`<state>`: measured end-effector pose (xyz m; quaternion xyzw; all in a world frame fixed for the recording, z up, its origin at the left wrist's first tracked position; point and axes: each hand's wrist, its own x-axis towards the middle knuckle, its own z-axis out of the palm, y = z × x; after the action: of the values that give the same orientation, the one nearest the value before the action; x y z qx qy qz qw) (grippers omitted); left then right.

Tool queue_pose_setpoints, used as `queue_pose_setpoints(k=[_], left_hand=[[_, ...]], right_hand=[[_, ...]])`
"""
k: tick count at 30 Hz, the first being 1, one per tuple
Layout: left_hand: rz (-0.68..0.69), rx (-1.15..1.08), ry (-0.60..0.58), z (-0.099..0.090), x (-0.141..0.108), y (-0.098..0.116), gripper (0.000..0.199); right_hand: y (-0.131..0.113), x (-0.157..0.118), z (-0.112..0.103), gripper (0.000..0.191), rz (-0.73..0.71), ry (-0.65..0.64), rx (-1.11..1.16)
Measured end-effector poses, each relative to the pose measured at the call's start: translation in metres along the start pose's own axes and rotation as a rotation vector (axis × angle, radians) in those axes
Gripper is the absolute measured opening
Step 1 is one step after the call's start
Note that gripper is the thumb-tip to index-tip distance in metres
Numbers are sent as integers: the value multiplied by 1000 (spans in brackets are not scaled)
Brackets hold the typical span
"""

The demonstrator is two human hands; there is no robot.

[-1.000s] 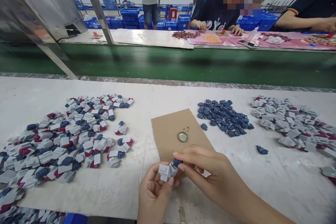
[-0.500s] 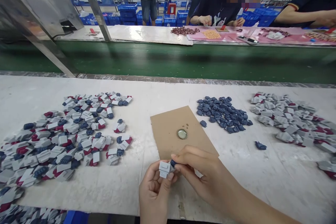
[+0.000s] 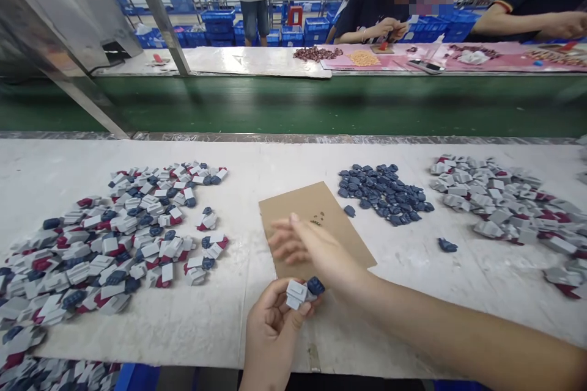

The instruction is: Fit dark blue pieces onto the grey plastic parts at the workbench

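Observation:
My left hand (image 3: 271,328) holds a small grey plastic part with a dark blue piece fitted on it (image 3: 302,291), near the table's front edge. My right hand (image 3: 308,248) is blurred above the brown cardboard sheet (image 3: 342,229), fingers spread and holding nothing, and it hides the metal cap seen there before. A few tiny dark bits (image 3: 317,218) lie on the cardboard just beyond its fingers.
Several assembled grey, red and blue parts (image 3: 110,238) cover the left of the white table. A heap of dark blue pieces (image 3: 383,193) and one of grey parts (image 3: 499,201) lie to the right. A green conveyor (image 3: 321,107) runs behind, with people at the far bench.
My right hand let go of the blue piece on the grey part and moved up and left over the cardboard. My left hand stayed put with the joined part.

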<state>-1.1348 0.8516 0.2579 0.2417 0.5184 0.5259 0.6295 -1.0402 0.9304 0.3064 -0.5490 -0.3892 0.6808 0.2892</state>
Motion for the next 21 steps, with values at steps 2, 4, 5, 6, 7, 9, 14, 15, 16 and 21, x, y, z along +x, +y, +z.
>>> queue_pose_setpoints(k=[2,4,5,6,7,9,14,15,16,21], left_hand=[[18,12,-16,-1,0,0,12],[33,18,-28,-3,0,0,12],[44,30,-31,-4,0,-1,13],[54,46,-30,-5,-1,-2,13],[67,64,-27,-6,-1,-3,14],[97,102,-25,-8,-2,-6,16],[119,156,-14,-3,-3,-8,18],[105,143,-5,-1,-3,-7,18],[80,122,1,0,-3,-6,17],[56,88,111,-15,-1,17,19]], right_hand=[[-1,5,13,43,109,-75,30],[2,7,20,49,190,-123,53],[4,7,21,53,216,-144,60],[7,7,20,56,234,-162,65],[10,7,19,60,244,-173,69],[19,8,15,65,253,-177,81],[30,12,16,70,253,-160,113],[29,12,18,70,244,-157,118],[26,11,20,70,231,-149,125],[7,0,3,66,-60,-3,118]])
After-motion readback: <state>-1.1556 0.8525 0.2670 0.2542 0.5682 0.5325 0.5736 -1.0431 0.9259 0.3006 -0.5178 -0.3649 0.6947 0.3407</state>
